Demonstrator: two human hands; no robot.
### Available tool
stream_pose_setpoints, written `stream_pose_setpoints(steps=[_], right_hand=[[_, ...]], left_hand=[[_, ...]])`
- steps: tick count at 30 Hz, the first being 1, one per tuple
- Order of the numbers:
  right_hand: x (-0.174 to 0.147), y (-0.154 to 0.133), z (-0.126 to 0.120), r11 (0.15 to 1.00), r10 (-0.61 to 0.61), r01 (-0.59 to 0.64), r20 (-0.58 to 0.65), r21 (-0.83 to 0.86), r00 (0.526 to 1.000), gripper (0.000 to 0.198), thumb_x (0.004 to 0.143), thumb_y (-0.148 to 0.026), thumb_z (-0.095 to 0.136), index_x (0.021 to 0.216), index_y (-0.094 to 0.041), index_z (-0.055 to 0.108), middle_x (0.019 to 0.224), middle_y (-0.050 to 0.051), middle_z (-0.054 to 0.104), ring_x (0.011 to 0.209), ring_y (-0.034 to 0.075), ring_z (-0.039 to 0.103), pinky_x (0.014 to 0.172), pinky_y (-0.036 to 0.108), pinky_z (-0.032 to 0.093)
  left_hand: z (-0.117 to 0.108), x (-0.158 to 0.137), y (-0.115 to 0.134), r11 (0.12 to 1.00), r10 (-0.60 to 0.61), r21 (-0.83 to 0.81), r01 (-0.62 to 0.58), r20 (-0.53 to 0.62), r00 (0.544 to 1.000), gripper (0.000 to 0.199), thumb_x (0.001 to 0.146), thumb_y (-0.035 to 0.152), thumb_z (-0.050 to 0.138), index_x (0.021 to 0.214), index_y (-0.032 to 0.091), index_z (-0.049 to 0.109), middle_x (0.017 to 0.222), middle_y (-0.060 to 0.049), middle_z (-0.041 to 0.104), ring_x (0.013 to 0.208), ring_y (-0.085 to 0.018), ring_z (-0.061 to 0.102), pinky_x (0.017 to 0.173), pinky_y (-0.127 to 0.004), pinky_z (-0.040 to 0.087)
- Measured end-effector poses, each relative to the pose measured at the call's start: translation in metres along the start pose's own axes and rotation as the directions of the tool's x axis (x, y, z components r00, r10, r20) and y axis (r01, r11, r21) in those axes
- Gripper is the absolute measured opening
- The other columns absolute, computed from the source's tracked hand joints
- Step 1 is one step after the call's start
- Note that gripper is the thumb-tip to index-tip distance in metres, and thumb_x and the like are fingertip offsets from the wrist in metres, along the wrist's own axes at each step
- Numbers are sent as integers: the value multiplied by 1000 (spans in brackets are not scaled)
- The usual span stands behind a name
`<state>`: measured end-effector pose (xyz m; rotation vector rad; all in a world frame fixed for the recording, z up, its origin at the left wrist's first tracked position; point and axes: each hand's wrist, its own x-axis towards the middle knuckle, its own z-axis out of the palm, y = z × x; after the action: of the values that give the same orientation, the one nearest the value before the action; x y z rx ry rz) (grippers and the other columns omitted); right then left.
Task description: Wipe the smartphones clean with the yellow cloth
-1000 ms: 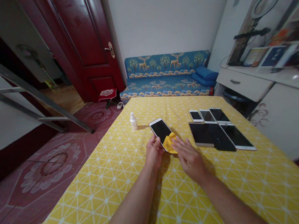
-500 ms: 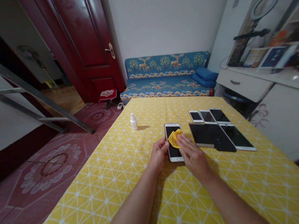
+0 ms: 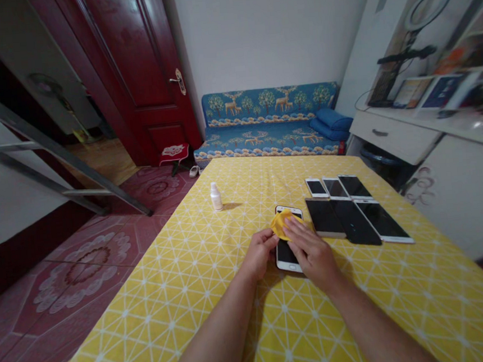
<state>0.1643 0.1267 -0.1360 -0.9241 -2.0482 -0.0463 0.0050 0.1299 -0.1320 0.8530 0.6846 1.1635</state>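
Note:
A white-framed smartphone (image 3: 288, 254) with a dark screen lies face up, slightly turned, between my hands. My right hand (image 3: 315, 253) presses a folded yellow cloth (image 3: 281, 227) onto the upper part of its screen, fingers together over the cloth. At the phone's left edge, my left hand (image 3: 261, 252) is closed with thumb and fingertips against the side, close to the cloth's lower left corner; part of its grip is hidden. The cloth and my right hand cover much of the screen.
Several other phones (image 3: 357, 221) lie in two rows to the right, close to my right hand. A small white bottle (image 3: 216, 197) stands at the left on the yellow tablecloth (image 3: 179, 299). Beyond the table is a blue patterned sofa (image 3: 258, 134).
The phone has shifted toward me and a little right, and is turned slightly. My left fingers have moved slightly right; the cloth stays in nearly the same place under my right hand.

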Motion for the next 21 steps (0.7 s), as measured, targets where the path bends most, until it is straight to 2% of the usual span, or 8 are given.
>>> stream_pose_setpoints(steps=[3,5,10,14,18,21], right_hand=[[1,-3,1,998,-55,54,56,23,997,42,93,-12,48,133,-19,58,136,10,58,130,24,51,109,48,43],[1,-1,1,1000,-24,23,33,14,999,43,93,-13,48,133,-21,57,136,9,58,130,24,51,110,48,42],[-1,13,-2,988,154,-154,-126,10,980,41,94,-18,47,133,-22,57,137,10,57,133,25,48,110,50,41],[-3,19,-6,942,332,-309,-222,132,917,36,94,-24,50,128,-19,62,133,12,60,124,25,57,105,47,47],[-2,16,-11,876,460,-377,-288,300,840,32,93,-28,55,120,-19,67,126,12,65,115,24,63,102,44,50],[0,8,-13,862,471,-364,-292,353,832,32,92,-27,56,121,-20,67,127,11,65,117,24,62,102,44,50]], left_hand=[[-2,2,-2,1000,7,-1,-7,-78,997,28,63,33,79,79,13,69,67,-2,63,56,-11,54,58,-23,41],[-2,2,-1,1000,0,9,0,-48,999,29,64,35,78,82,13,70,68,-2,64,55,-11,54,59,-23,41],[5,-5,8,995,-76,75,68,117,990,46,70,38,75,109,14,70,80,-7,70,62,-15,59,65,-26,43],[6,-7,9,993,-103,73,93,151,983,49,71,37,75,113,13,70,86,-10,72,67,-18,63,69,-29,44],[3,-5,6,995,-103,1,104,120,987,49,68,38,76,109,12,71,85,-10,72,68,-19,64,70,-29,44],[2,-2,5,991,-123,-48,123,1,992,44,64,36,78,99,10,73,79,-9,72,65,-18,63,67,-27,43]])
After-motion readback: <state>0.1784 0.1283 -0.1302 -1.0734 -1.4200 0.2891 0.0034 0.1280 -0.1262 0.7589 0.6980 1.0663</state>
